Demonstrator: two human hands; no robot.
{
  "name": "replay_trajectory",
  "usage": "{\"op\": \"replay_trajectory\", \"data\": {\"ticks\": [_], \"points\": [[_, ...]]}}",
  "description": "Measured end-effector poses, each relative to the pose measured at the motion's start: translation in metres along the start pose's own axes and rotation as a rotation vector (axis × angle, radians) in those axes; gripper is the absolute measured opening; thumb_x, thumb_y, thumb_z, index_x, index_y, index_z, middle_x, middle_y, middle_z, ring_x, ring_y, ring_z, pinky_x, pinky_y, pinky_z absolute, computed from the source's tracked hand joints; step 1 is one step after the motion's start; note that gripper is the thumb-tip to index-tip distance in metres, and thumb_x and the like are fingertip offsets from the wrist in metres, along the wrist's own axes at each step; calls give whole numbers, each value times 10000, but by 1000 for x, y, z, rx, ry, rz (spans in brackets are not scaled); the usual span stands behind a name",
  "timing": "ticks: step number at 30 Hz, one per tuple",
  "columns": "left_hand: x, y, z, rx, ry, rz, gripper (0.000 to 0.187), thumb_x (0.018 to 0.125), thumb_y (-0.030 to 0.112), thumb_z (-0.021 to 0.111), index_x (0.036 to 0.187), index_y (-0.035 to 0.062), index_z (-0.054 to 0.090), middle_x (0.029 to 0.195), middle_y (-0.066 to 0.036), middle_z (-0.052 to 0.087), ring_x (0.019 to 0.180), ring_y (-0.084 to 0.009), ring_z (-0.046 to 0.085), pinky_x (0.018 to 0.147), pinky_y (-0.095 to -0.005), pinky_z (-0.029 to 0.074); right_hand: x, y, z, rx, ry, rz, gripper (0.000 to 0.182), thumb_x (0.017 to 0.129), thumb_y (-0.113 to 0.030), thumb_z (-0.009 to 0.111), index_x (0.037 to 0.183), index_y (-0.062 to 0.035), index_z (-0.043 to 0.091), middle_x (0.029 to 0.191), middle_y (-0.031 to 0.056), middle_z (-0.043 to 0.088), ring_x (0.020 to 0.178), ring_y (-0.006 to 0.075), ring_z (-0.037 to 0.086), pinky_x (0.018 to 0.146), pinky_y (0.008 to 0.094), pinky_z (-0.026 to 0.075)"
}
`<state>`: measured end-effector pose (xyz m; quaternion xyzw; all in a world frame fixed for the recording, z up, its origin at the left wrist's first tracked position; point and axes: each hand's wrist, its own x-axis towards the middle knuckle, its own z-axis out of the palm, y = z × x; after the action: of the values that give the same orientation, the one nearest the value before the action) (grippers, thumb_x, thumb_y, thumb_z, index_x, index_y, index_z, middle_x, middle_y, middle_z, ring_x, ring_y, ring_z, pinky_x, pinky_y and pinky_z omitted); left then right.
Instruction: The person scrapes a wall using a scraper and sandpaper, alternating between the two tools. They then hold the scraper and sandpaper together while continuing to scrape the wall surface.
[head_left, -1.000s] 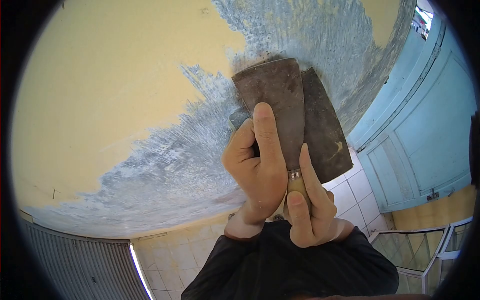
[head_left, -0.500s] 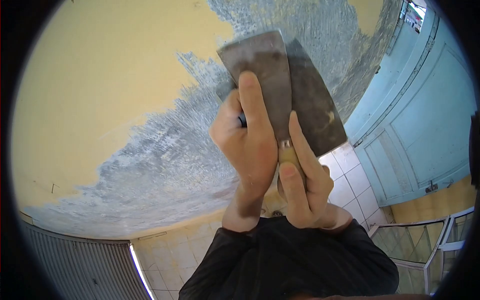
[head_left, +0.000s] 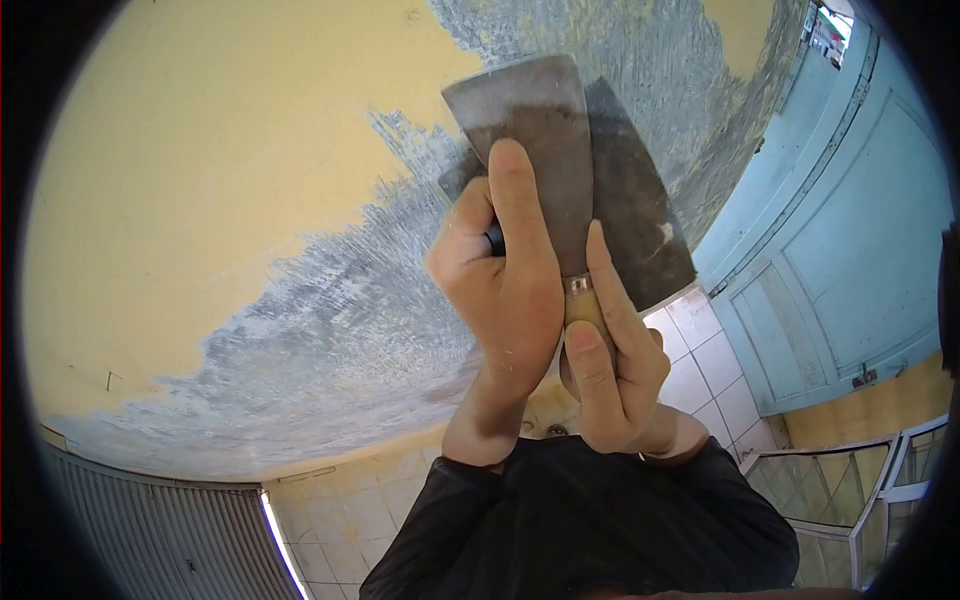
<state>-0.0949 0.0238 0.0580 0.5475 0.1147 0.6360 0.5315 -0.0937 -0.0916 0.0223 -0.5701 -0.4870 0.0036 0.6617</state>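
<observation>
My right hand (head_left: 620, 375) is closed round the wooden handle of a scraper (head_left: 545, 110), whose flat metal blade points up and flares toward its top edge. My left hand (head_left: 515, 270) lies beside it, its thumb pressed on the face of that blade. A wider dark blade (head_left: 645, 210) sits behind the first one, angled to the right. A bit of black handle shows between the left thumb and fingers, so the left hand grips the wider scraper, partly hidden. Both tools are in front of a wall (head_left: 340, 310) with yellow paint and rough grey patches.
A light blue door (head_left: 830, 250) is on the right, with a metal-framed glass panel (head_left: 820, 485) below it. White floor tiles (head_left: 700, 350) show beside the door. A grey corrugated shutter (head_left: 170, 530) is at the lower left.
Both hands and the two scrapers have shifted slightly to the right. The grip on them looks the same.
</observation>
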Motion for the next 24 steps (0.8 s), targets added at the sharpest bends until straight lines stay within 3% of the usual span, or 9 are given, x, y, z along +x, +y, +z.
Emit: {"op": "replay_trajectory", "data": {"ticks": [8,10,17,19,21,23,24], "points": [[-9,-10,-10,63,-39,45,459,1048,159,625,633,18,486,575,60,398,602,-21,310,496,-270,238,-8,0,-3,-43,-19,8,538,1035,-104,457,1457,216,366,981,235,711,812,185,703,737,282,537],[-4,2,-1,-21,24,5,452,1049,144,620,636,16,487,578,71,404,604,-19,312,497,-268,235,-4,-6,-3,-38,-28,27,537,1035,-105,453,1453,221,366,974,231,713,805,177,700,721,279,536],[-14,-18,-11,-1,-44,-6,431,1047,158,630,651,22,524,592,70,452,603,-15,329,494,-257,234,-12,6,-5,-14,-16,-4,537,1029,-105,467,1442,228,378,964,230,716,770,169,692,673,277,535],[-4,-13,-3,60,13,110,444,1048,174,632,643,28,525,592,69,451,597,-16,326,494,-255,232,1,4,-1,-17,-6,-2,537,1030,-105,467,1443,227,378,960,227,716,758,161,687,665,271,531],[0,-4,-4,45,5,51,446,1049,174,632,642,25,524,591,67,452,597,-19,326,494,-256,237,2,2,-1,-21,9,6,537,1031,-105,466,1445,225,379,957,223,717,747,153,681,658,266,526],[2,-2,-3,19,-5,18,448,1049,174,631,642,23,523,591,64,452,597,-21,326,495,-257,242,3,4,-2,-62,-47,-64,580,1054,-108,402,1532,183,246,758,-13,574,620,2,453,561,187,355],[-1,-4,-3,5,12,15,453,1049,172,630,637,22,516,588,64,447,597,-21,323,494,-258,242,0,2,-3,-62,-45,-65,580,1054,-108,402,1532,183,246,758,-13,574,620,2,453,561,187,355]]}}
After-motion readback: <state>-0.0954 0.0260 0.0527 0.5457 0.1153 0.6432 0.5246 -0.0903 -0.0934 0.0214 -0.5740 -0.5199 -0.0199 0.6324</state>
